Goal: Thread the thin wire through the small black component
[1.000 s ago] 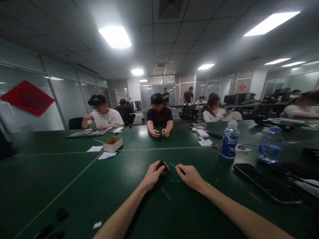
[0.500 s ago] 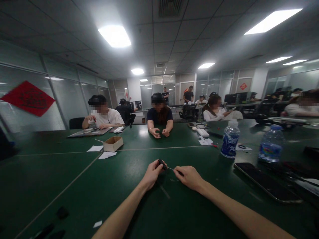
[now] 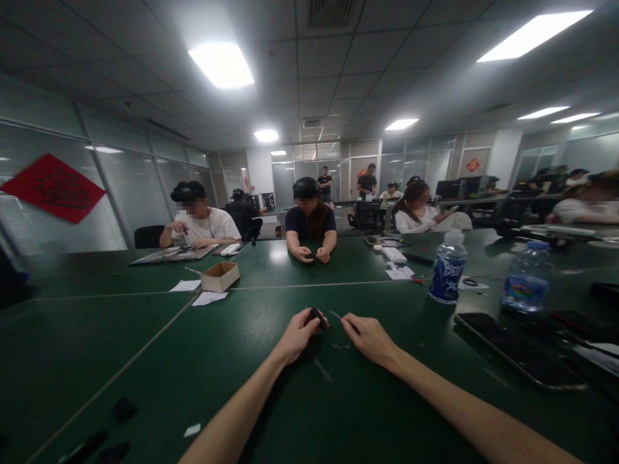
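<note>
My left hand (image 3: 294,338) is closed on a small black block-shaped piece (image 3: 318,317), pinching it between thumb and fingers above the green table. What exactly the piece is, I cannot make out. To its right, my right hand (image 3: 369,336) grips a slim tool that looks like a screwdriver (image 3: 335,315); its thin pale shaft points left at the black piece, and its dark handle is mostly hidden in my fingers. A small gap separates the shaft's tip from the piece.
On the right stand a blue-labelled bottle (image 3: 447,269) and a blue-capped water bottle (image 3: 527,278), with a phone (image 3: 520,351) in front. An open cardboard box (image 3: 220,278) is at left. Dark pieces (image 3: 124,408) lie near left. A co-worker (image 3: 310,225) sits opposite.
The screwdriver's tip has drawn back from the black piece as my right hand shifted slightly right. My left hand has tilted the piece a little and keeps hold of it.
</note>
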A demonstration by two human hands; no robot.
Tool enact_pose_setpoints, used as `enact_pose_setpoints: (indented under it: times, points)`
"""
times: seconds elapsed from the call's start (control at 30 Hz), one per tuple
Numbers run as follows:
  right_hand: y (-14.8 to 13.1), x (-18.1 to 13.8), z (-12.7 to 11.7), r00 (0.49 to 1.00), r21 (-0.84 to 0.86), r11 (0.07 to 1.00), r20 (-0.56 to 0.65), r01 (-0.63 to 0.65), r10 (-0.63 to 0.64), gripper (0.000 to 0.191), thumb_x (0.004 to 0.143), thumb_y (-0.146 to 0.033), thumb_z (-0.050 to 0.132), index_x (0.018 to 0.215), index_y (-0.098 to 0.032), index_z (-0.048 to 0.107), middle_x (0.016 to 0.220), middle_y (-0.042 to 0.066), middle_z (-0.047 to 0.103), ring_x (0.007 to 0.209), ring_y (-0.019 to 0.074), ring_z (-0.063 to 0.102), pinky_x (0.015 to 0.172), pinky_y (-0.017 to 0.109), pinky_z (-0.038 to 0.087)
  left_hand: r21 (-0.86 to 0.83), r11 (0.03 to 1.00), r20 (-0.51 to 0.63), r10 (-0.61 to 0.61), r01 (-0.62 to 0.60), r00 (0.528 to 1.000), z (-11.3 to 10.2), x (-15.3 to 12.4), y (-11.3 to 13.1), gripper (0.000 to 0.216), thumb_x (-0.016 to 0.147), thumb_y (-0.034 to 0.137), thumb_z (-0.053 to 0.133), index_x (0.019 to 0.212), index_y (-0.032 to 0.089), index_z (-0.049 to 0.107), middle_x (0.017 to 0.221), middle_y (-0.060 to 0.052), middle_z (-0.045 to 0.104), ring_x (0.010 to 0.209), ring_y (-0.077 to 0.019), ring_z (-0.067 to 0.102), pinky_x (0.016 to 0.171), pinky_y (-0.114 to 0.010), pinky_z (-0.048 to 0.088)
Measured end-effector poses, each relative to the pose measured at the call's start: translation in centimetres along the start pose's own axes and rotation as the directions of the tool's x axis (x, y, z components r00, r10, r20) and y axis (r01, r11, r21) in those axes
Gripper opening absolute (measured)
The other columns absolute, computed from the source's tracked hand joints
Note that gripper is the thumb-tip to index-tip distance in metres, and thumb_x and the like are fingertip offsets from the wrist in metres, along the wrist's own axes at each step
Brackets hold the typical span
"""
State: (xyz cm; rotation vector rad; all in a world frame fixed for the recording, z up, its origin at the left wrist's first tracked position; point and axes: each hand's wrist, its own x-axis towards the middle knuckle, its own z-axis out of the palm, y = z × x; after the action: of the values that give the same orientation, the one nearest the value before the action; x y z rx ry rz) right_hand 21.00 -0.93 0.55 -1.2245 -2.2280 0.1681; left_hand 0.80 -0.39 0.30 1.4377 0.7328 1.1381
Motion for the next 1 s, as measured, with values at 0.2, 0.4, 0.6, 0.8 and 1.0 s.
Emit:
enact_pose_setpoints:
  times: [0.2, 0.4, 0.6, 0.8, 1.0]
  points:
    - [0.3, 0.1, -0.2, 0.996, 0.066, 0.995, -0.039, -0.077, 0.079, 0.034, 0.094, -0.034, 0.029, 0.089, -0.018, 0.058, 0.068, 0.001, 0.061, 0.058, 0.0137, 0.057, 0.056, 0.024, 0.04, -0.11, 0.993, -0.057, -0.058, 0.052, 0.997, -0.2, 0.3, -0.6, 0.035, 0.071, 0.038, 0.07, 0.092, 0.012, 0.059, 0.089, -0.009, 0.062, 0.085, -0.0199, 0.059, 0.084, -0.033, 0.044]
    - [-0.2, -0.1, -0.1, 0.996, -0.004, 0.998, 0.063, 0.056, -0.056, 0.032, 0.094, -0.033, 0.033, 0.09, -0.019, 0.062, 0.073, 0.001, 0.064, 0.064, 0.013, 0.059, 0.062, 0.023, 0.04, -0.255, 0.96, -0.14, -0.153, 0.114, 0.978, -0.5, 0.3, -0.6, 0.052, 0.073, 0.034, 0.068, 0.116, 0.014, 0.046, 0.082, -0.007, 0.061, 0.066, -0.0134, 0.057, 0.064, -0.025, 0.043]
    - [-0.5, 0.0, -0.3, 0.996, -0.034, 0.997, 0.058, 0.064, -0.062, 0.033, 0.094, -0.032, 0.033, 0.088, -0.019, 0.062, 0.073, 0.002, 0.065, 0.065, 0.0133, 0.059, 0.062, 0.023, 0.04, -0.203, 0.969, -0.093, -0.165, 0.143, 0.982, -0.4, 0.1, -0.2, 0.041, 0.077, 0.043, 0.062, 0.108, 0.02, 0.046, 0.068, -0.001, 0.06, 0.054, -0.0109, 0.052, 0.052, -0.02, 0.037]
    - [-0.8, -0.1, -0.5, 0.997, -0.051, 0.997, 0.057, 0.054, -0.051, 0.033, 0.093, -0.032, 0.032, 0.088, -0.019, 0.063, 0.074, 0.003, 0.065, 0.066, 0.0139, 0.06, 0.062, 0.023, 0.04, -0.241, 0.957, -0.061, -0.184, 0.164, 0.981, -0.5, 0.2, 0.0, 0.04, 0.077, 0.045, 0.06, 0.097, 0.011, 0.058, 0.069, -0.006, 0.06, 0.058, -0.0116, 0.053, 0.054, -0.021, 0.038]
    - [-0.8, 0.0, -0.5, 0.996, -0.059, 0.996, 0.058, 0.066, -0.063, 0.033, 0.093, -0.032, 0.033, 0.087, -0.019, 0.063, 0.073, 0.003, 0.065, 0.064, 0.014, 0.06, 0.062, 0.023, 0.04, -0.259, 0.951, -0.023, -0.182, 0.17, 0.983, -0.6, 0.2, 0.2, 0.033, 0.069, 0.028, 0.069, 0.093, 0.008, 0.059, 0.072, -0.006, 0.059, 0.058, -0.0096, 0.051, 0.055, -0.02, 0.037]
